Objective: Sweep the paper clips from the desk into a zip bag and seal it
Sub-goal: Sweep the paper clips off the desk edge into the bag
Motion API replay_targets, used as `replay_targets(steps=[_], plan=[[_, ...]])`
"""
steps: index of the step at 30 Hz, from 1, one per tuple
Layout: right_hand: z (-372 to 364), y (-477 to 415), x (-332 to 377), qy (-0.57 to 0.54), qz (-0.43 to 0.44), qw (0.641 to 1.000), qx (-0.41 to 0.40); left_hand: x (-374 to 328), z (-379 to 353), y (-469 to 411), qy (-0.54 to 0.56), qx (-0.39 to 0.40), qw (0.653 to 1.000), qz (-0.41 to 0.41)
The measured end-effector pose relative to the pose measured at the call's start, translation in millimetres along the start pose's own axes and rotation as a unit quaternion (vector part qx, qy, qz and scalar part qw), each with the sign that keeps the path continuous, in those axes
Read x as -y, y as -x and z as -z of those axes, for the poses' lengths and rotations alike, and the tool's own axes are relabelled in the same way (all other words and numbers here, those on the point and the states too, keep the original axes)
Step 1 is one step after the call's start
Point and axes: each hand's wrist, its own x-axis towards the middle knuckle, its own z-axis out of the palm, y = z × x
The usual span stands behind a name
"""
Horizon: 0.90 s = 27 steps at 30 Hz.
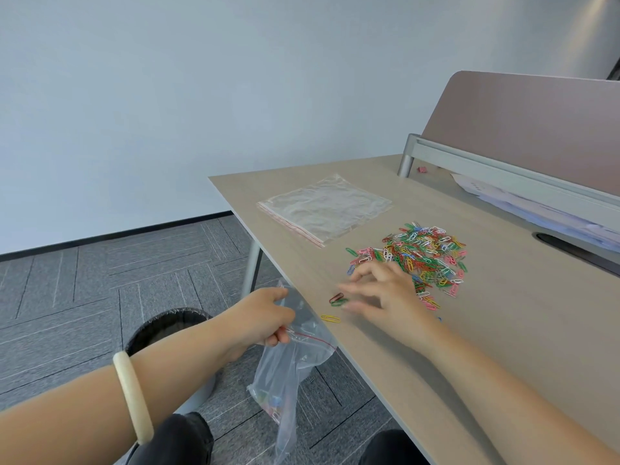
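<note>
Meanwhile, zip bag (295, 364) beside paper clips (424, 256).

An office. The desk (469, 330) has a pale wood-look top on slanted metal legs, with a padded divider panel (536, 129) on a metal rail along its far edge and an oval cable slot (570, 250) just before that rail. Beside the desk lie grey carpet tiles (100, 280) and a plain white wall (167, 95); papers (503, 196) lie under the rail.
</note>
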Motion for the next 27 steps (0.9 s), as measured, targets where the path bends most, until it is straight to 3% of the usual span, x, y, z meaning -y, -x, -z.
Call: replay_targets(steps=[2, 9, 15, 20, 27], plan=[[-2.1, 6.7, -2.3, 0.034, -0.011, 0.999, 0.03, 0.8, 0.0, 0.5, -0.001, 0.0, 1.0, 0.0], [-32.8, -3.7, 32.8, 0.018, 0.019, 0.999, -0.045, 2.2, -3.9, -0.3, -0.003, 0.002, 1.0, 0.001], [-21.6, -10.2, 29.1, -0.072, -0.014, 0.995, -0.07, 2.9, -6.4, 0.3, 0.001, -0.001, 1.0, 0.0], [-10.7, 2.0, 4.6, -0.068, -0.028, 0.996, 0.051, 2.4, -6.9, 2.6, 0.003, -0.001, 1.0, -0.003], [-30.0, -11.6, 33.1, -0.009, -0.016, 1.0, -0.02, 1.2, -7.4, 3.9, 0.001, -0.002, 1.0, -0.001]])
